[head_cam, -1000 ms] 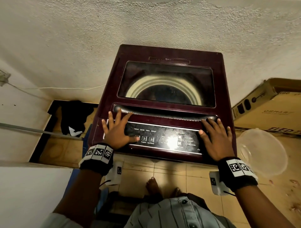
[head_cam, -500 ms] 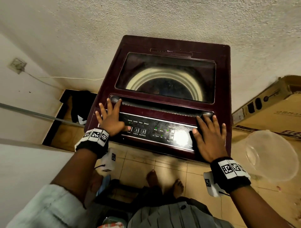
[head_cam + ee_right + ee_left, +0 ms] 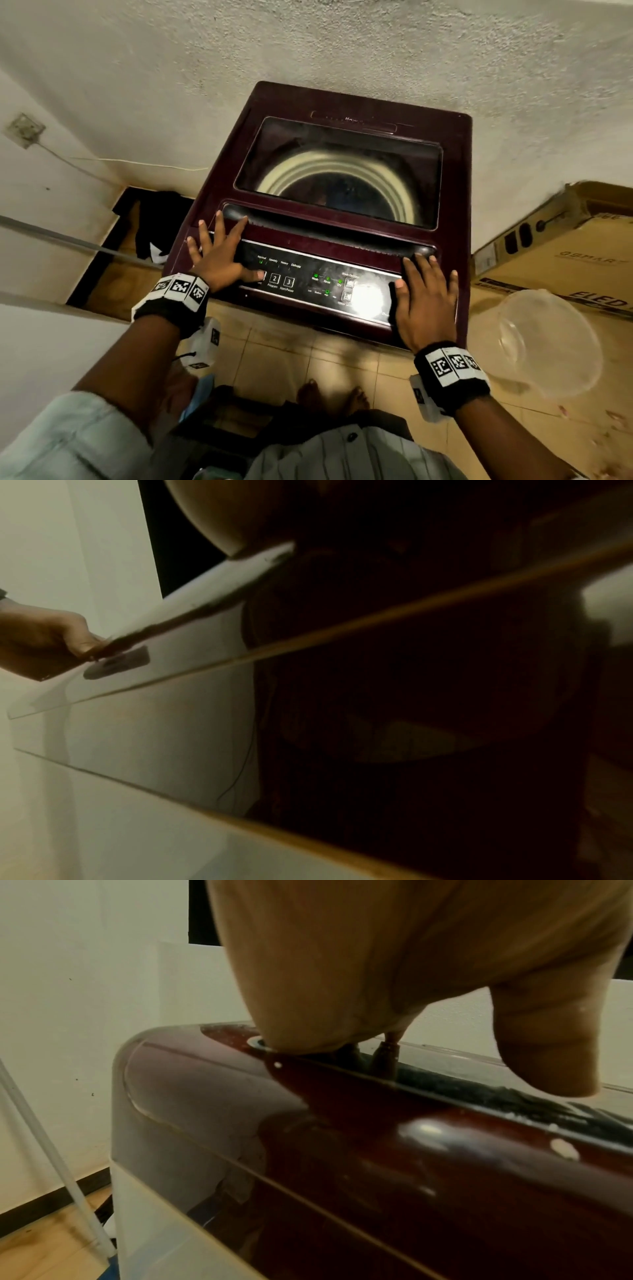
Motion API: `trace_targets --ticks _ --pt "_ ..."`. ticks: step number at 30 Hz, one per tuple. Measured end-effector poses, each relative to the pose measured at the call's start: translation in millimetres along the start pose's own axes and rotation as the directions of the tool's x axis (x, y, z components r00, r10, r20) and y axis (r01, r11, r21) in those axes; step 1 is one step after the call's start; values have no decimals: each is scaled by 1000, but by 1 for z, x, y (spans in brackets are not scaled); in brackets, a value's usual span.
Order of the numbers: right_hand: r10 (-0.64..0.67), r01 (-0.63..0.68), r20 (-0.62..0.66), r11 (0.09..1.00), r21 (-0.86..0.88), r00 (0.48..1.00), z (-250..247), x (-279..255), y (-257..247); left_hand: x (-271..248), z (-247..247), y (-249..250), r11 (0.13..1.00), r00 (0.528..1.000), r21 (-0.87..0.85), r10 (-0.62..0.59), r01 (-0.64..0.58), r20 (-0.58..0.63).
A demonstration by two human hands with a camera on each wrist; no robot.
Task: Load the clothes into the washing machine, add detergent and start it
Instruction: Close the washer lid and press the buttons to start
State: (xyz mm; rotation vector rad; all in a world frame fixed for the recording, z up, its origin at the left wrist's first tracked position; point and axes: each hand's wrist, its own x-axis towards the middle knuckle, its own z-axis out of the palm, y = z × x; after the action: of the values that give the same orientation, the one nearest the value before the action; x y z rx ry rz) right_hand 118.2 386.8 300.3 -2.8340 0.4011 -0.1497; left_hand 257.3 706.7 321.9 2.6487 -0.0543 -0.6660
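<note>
A dark maroon top-loading washing machine stands against the wall with its glass lid down; the steel drum shows through it. My left hand lies flat on the left end of the control panel, fingers spread, its thumb on the leftmost button. My right hand rests flat with straight fingers on the panel's right end. Green lights glow on the panel. In the left wrist view my left palm presses on the machine's glossy edge. The right wrist view is mostly dark.
A clear plastic bowl sits on the tiled floor at the right, in front of a cardboard box. Black cloth lies in the gap left of the machine. A wall socket and cable are at far left. My bare feet stand below.
Green indicator lights have come on across the panel. My left thumb has shifted left to the leftmost button. The right hand stays put.
</note>
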Motion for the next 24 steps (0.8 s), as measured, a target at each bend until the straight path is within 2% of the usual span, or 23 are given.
trace_targets --ticks 5,16,24 --pt "4 -5 -12 1000 -19 1000 3 -1 -1 -3 2 -2 999 999 43 28 -27 -32" --pt "30 -30 -56 1000 -8 998 3 -2 -3 -6 -1 -1 997 999 60 39 -41 28" --pt "36 -36 -67 999 7 997 4 -1 -4 -4 1 -3 994 999 95 46 -48 24"
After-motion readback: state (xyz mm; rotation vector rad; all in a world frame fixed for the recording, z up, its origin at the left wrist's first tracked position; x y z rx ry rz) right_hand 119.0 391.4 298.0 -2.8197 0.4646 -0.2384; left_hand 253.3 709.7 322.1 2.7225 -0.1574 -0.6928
